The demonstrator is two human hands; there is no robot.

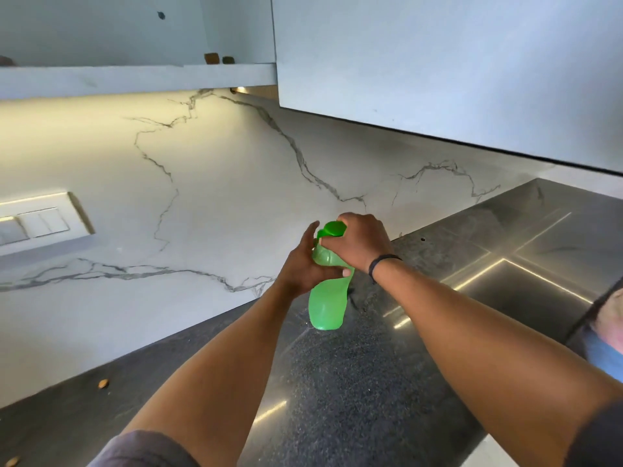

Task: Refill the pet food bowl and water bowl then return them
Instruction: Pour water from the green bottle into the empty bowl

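Dark countertop (337,382), marble backsplash (202,183), switch plate (40,220)

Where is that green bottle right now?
The green bottle is mid-frame in the head view, held in both hands over the dark countertop: left hand around its body, right hand on its cap.

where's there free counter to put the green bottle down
The dark counter is bare right under the green bottle, between the marble backsplash and the front edge. Rightward, the steel surface is clear too. Nothing looks crowded; only small crumbs sit far left.
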